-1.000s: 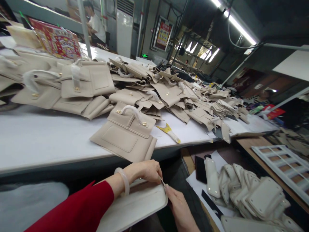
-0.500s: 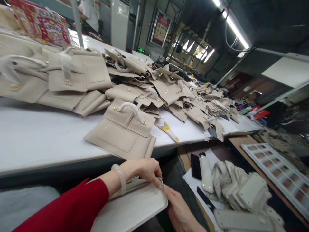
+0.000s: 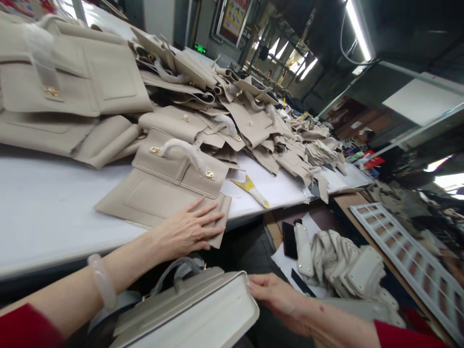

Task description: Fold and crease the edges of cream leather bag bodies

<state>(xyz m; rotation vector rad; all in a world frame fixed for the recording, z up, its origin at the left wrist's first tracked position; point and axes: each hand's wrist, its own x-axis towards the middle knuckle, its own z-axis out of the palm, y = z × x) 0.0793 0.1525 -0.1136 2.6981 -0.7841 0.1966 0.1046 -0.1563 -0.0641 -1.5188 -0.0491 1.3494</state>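
My left hand (image 3: 188,227) lies flat, fingers spread, on the near corner of a beige leather bag panel (image 3: 159,193) with a wrapped handle and gold clasps, at the white table's front edge. My right hand (image 3: 275,295) rests at the right end of a pale grey bag (image 3: 195,314) low in front of me, fingertips against its edge; whether it grips the bag is unclear. A pale bangle circles my left wrist, and both sleeves are red.
A long heap of beige bag panels (image 3: 235,125) covers the white table (image 3: 47,208). A yellow-tipped tool (image 3: 252,189) lies beside the near panel. White leather pieces (image 3: 344,266) are stacked on a lower bench at right, next to a white grid rack (image 3: 406,261).
My left hand left the grey bag's end and reached up onto the beige panel on the table. The grey bag tilted up. The view swung closer to the table.
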